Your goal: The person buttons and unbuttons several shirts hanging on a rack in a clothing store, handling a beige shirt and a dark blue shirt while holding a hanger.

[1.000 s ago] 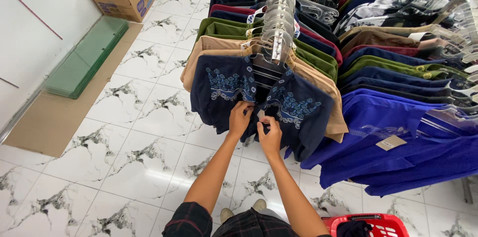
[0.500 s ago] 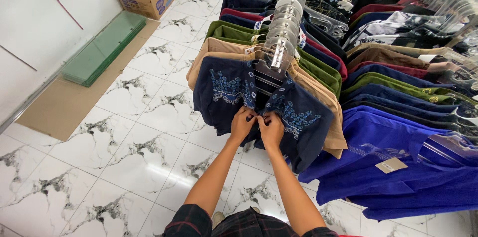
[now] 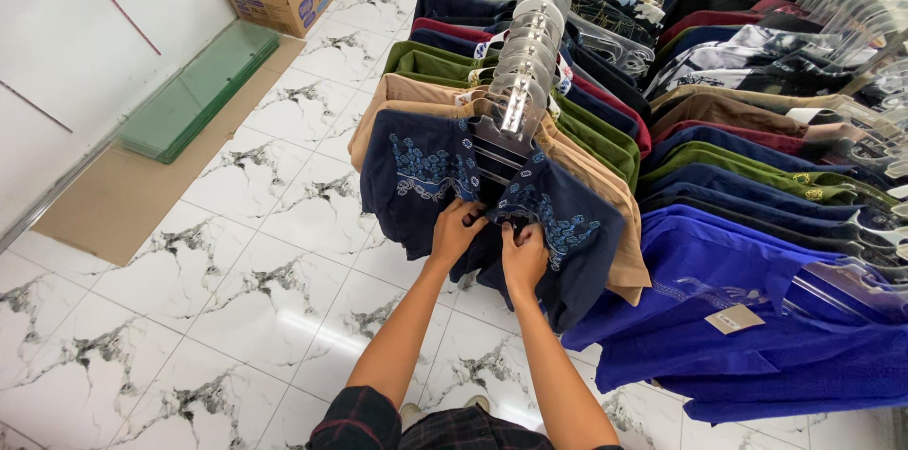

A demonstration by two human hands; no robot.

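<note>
While hanging on the rack (image 3: pixel 530 43), the navy shirt (image 3: pixel 426 176) is being pinched at its front by the left hand (image 3: pixel 457 228) and right hand (image 3: pixel 523 256).

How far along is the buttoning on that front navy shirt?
Done: the navy embroidered shirt already hangs on its clear hanger at the front of the rack. In hand: left hand and right hand pinch the placket at mid-chest. Left: whether any buttons are closed is hidden behind the fingers.
</note>
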